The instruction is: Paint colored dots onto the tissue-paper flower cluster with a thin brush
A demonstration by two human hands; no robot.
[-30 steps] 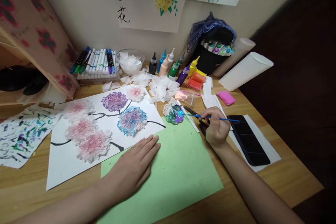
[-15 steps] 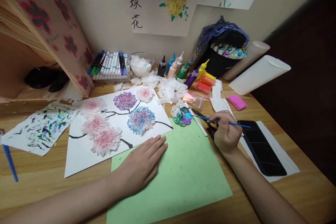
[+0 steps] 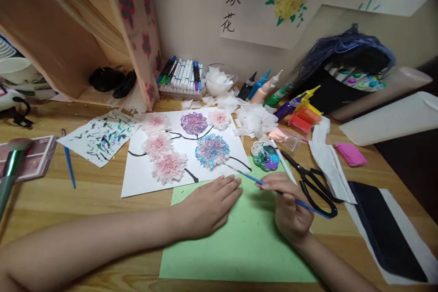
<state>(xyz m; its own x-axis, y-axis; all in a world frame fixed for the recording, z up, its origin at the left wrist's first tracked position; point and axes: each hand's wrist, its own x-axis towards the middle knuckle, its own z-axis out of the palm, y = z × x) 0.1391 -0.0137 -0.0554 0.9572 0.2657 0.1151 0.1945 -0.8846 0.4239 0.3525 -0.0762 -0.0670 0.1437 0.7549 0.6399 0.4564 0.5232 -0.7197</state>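
My left hand [image 3: 208, 205] lies flat, fingers together, on the top left part of a green paper sheet [image 3: 239, 246]. My right hand [image 3: 290, 210] holds a thin blue paintbrush [image 3: 249, 176], its tip reaching the edge of the blue paper flower [image 3: 212, 150] on the white flower picture [image 3: 185, 150]. A small flower-shaped paint palette [image 3: 265, 156] with green, blue and purple paint sits just beyond my right hand.
Black scissors [image 3: 313, 185] lie right of my right hand. Paint bottles [image 3: 270, 93], a marker set [image 3: 181, 75], a bowl of tissue [image 3: 219, 80], tissue scraps [image 3: 253, 121], a dark tray [image 3: 383, 228], a paint-smeared sheet [image 3: 102, 137], another blue brush [image 3: 69, 164] and a wooden box [image 3: 89, 32] surround the work.
My right hand moved left from the palette over the green sheet, bringing the brush tip to the blue flower. The view shifted left. My left hand stayed flat on the green paper.
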